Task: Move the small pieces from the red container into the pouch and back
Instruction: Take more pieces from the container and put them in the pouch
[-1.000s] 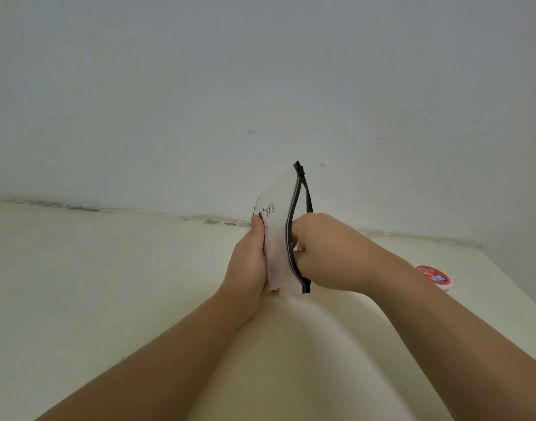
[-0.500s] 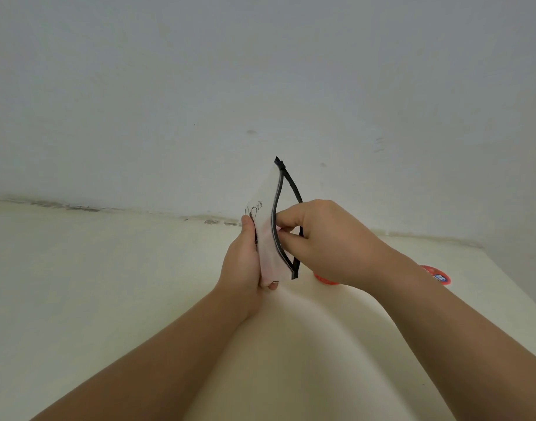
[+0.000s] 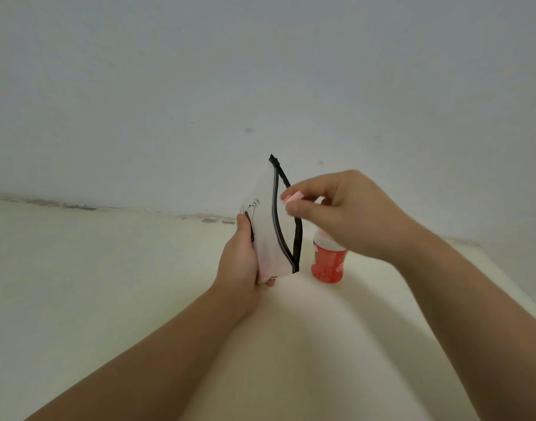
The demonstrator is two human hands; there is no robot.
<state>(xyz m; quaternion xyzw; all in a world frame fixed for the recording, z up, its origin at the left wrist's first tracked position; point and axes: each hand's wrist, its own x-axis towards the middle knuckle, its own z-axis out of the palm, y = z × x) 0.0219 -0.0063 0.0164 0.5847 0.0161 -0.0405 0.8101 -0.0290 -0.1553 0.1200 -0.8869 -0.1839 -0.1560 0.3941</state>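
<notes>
Cream tabletop (image 3: 108,299) with upright red container (image 3: 327,265) directly on it

Two bare forearms, no sleeves, left hand (image 3: 239,262), right hand (image 3: 351,214), short plain nails on fingers (image 3: 294,208)

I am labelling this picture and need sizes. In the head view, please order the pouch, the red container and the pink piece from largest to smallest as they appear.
1. pouch, held by the left hand
2. red container, partly hidden behind the right hand
3. pink piece, pinched in the right fingers

Apparent size only; the three sit at similar depth.
</notes>
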